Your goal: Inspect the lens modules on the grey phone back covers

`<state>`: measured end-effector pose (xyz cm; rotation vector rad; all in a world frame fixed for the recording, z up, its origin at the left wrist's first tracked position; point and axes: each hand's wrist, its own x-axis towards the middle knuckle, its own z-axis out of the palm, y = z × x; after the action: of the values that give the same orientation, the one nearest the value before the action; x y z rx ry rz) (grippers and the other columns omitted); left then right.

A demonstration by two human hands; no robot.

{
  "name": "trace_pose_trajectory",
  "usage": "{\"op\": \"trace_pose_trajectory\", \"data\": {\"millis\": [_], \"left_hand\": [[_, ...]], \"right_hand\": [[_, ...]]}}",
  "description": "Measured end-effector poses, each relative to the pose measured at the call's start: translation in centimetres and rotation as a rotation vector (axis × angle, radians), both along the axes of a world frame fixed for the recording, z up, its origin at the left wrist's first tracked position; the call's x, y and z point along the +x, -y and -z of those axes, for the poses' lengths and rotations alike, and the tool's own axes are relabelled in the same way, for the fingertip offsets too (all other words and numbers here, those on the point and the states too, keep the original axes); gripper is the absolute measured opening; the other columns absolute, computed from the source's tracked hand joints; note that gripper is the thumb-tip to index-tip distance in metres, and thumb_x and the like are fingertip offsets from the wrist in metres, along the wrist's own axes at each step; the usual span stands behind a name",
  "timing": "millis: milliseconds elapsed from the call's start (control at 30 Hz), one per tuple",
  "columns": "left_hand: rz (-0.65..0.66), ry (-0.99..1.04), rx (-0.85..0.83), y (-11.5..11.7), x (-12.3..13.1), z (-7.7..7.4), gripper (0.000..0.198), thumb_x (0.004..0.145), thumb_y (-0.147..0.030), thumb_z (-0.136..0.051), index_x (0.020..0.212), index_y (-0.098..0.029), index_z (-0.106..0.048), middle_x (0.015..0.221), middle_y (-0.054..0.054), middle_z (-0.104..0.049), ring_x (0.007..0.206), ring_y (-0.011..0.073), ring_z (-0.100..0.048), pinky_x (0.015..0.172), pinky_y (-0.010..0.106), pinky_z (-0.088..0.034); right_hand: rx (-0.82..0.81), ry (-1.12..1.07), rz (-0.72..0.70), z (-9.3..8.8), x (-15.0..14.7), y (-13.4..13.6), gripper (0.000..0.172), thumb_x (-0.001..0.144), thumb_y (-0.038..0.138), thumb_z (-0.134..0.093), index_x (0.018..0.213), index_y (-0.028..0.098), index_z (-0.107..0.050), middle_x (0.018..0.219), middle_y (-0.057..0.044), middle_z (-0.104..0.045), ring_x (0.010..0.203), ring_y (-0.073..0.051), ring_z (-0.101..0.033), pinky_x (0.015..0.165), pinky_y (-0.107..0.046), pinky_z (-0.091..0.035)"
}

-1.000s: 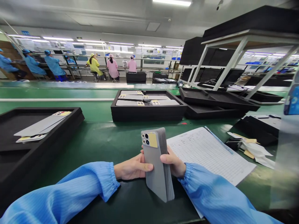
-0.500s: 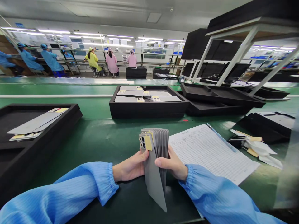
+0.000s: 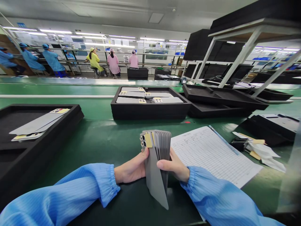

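Observation:
Upright between my hands stands a fanned stack of grey phone back covers (image 3: 157,175), several of them, above the dark front part of the table. The nearest cover shows a camera cutout with lens rings and a yellow film patch at its top left. My left hand (image 3: 133,168) grips the left edge, thumb just below the camera area. From the right, my right hand (image 3: 175,164) is closed around the stack, its thumb lying across the front edges. The fingers behind the covers are mostly hidden.
A black tray (image 3: 150,110) of covers stands ahead; another black tray (image 3: 70,125) with a few covers is at left. A gridded paper sheet (image 3: 211,153) with a pen (image 3: 223,139) lies right, near crumpled scraps (image 3: 261,150). Empty black trays (image 3: 225,97) sit behind. People work in the background.
Covers at the left of the stack have closed up, the front one's camera area now lying lower. Both hands keep their hold in nearly the same place.

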<state>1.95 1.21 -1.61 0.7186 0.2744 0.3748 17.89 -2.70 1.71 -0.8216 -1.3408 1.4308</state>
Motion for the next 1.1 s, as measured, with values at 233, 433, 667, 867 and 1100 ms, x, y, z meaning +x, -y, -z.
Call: {"op": "trace_pose_trajectory", "data": {"millis": [233, 433, 667, 867, 1100], "left_hand": [[-0.012, -0.038, -0.046, -0.1, 0.1, -0.3, 0.053, 0.085, -0.051, -0.034, 0.123, -0.016, -0.047, 0.121, 0.011, -0.056, 0.115, 0.0253, -0.048, 0.100, 0.043, -0.030], [-0.053, -0.071, -0.091, -0.1, 0.1, -0.8, 0.053, 0.085, -0.052, -0.032, 0.117, -0.015, -0.053, 0.109, 0.010, -0.064, 0.112, 0.0242, -0.051, 0.098, 0.041, -0.032], [-0.149, -0.161, -0.153, -0.2, 0.2, -0.6, 0.050, 0.082, -0.051, -0.042, 0.111, -0.013, -0.056, 0.103, 0.010, -0.066, 0.101, 0.0222, -0.058, 0.095, 0.037, -0.037], [-0.161, -0.170, -0.148, -0.1, 0.3, -0.7, 0.052, 0.078, -0.053, -0.046, 0.110, -0.013, -0.056, 0.103, 0.012, -0.065, 0.099, 0.0233, -0.059, 0.092, 0.038, -0.040], [-0.455, -0.277, -0.081, 0.9, 0.5, -1.2, 0.044, 0.075, -0.044, -0.058, 0.112, -0.022, -0.050, 0.101, 0.005, -0.065, 0.096, 0.0197, -0.058, 0.091, 0.035, -0.040]], "right_hand": [[0.019, -0.011, -0.001, 0.0, -0.4, 0.0, 0.059, 0.068, 0.033, -0.068, 0.119, 0.021, -0.042, 0.116, -0.008, -0.052, 0.112, -0.027, -0.047, 0.098, -0.044, -0.034], [0.013, -0.032, 0.078, 0.6, -0.6, 0.1, 0.048, 0.076, 0.036, -0.062, 0.119, 0.023, -0.047, 0.118, -0.006, -0.055, 0.113, -0.025, -0.049, 0.098, -0.042, -0.035], [-0.065, -0.052, 0.113, 1.1, -0.4, 0.1, 0.033, 0.083, 0.040, -0.051, 0.108, 0.020, -0.058, 0.114, -0.007, -0.060, 0.108, -0.026, -0.054, 0.092, -0.041, -0.042], [-0.046, -0.055, 0.128, 1.0, -0.5, 0.3, 0.032, 0.083, 0.041, -0.050, 0.103, 0.019, -0.063, 0.112, -0.007, -0.062, 0.108, -0.026, -0.053, 0.087, -0.039, -0.045], [0.009, 0.011, 0.294, 0.7, 0.1, -0.4, 0.027, 0.084, 0.034, -0.049, 0.100, 0.016, -0.063, 0.089, -0.005, -0.068, 0.084, -0.022, -0.062, 0.078, -0.033, -0.047]]}}
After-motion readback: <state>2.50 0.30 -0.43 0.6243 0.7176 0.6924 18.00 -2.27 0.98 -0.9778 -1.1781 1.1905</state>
